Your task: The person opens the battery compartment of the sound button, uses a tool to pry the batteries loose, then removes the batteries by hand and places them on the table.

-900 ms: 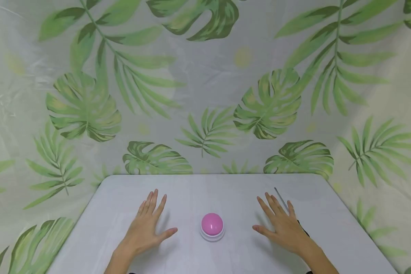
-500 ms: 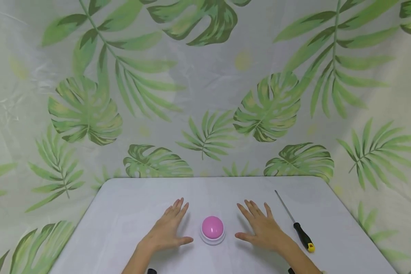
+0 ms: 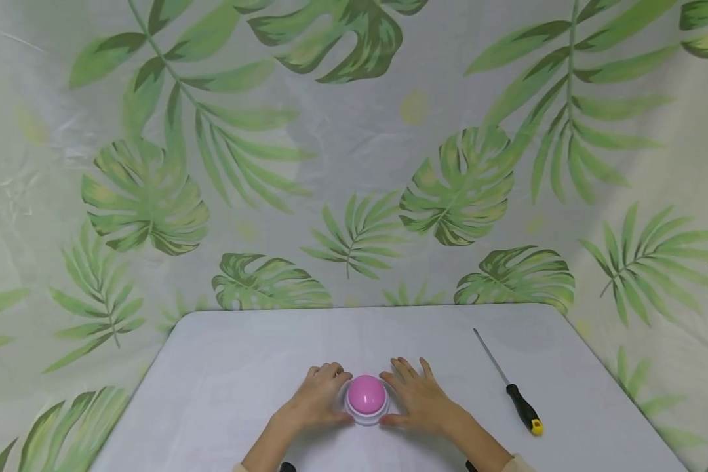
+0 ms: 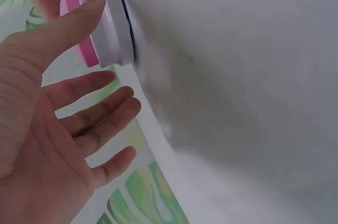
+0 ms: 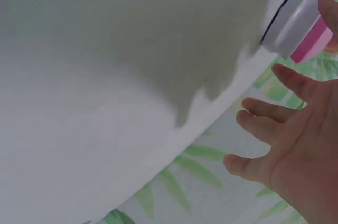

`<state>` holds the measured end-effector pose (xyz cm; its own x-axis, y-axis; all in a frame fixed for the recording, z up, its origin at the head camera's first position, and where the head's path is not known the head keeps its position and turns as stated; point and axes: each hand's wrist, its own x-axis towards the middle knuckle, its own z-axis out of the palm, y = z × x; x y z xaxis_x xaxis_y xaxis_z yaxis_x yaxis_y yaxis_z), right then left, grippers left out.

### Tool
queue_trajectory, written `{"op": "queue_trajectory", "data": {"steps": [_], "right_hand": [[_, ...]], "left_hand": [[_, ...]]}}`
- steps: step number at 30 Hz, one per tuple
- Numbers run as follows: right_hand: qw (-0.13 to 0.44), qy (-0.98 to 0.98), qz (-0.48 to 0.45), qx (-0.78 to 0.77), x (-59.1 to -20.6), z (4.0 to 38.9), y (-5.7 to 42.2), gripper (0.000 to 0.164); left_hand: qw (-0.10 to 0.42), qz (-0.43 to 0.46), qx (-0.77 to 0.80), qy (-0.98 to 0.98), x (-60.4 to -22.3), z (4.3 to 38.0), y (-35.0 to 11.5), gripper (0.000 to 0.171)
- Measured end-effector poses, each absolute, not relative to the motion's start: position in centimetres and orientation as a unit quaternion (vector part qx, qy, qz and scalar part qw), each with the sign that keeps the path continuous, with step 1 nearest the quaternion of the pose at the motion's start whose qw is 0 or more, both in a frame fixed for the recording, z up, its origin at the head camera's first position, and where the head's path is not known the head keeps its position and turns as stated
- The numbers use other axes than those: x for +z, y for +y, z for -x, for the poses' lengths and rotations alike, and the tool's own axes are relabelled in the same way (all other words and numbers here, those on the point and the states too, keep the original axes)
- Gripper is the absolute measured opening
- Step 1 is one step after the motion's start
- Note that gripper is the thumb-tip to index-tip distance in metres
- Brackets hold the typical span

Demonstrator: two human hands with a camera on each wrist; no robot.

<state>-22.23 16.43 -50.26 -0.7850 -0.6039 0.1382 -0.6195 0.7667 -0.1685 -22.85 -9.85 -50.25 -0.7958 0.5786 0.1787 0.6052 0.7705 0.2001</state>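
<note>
A round push button with a glossy pink dome [image 3: 366, 394] and a white base stands on the white table [image 3: 242, 347], near its front middle. To its left is my left hand [image 3: 320, 396], thumb and fingers spread around the base's side. In the left wrist view the thumb [image 4: 79, 26] overlaps the button, while the other fingers sit apart from it, loosely bent. My right hand [image 3: 421, 401] flanks the button from the right, its fingers spread and mostly straight. Whether either hand's fingertips touch the base I cannot tell.
On the right of the table lies a screwdriver [image 3: 522, 406] with a black and yellow handle, its shaft pointing away. Behind the table hangs a leaf-printed curtain [image 3: 354, 157].
Both hands have moved inward from the sides to the button. The screwdriver, partly covered by the right hand at first, is now in full view. The button stays in place.
</note>
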Motion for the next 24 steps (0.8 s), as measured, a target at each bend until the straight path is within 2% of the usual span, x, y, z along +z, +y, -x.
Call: {"op": "queue_trajectory", "data": {"steps": [8,19,24], "right_hand": [[0.015,-0.942,-0.319,0.1,-50.9,22.4,15.7,0.085],[-0.017,-0.934,-0.323,0.152,-51.0,22.7,15.2,0.087],[-0.062,-0.926,-0.317,0.198,-50.8,22.8,15.3,0.087]], "left_hand": [[0.027,0.302,-0.128,-0.944,-50.9,23.2,-8.9,0.074],[0.031,0.307,-0.127,-0.943,-51.3,23.7,-9.0,0.069],[0.003,0.308,-0.157,-0.938,-51.3,23.8,-9.6,0.071]]}}
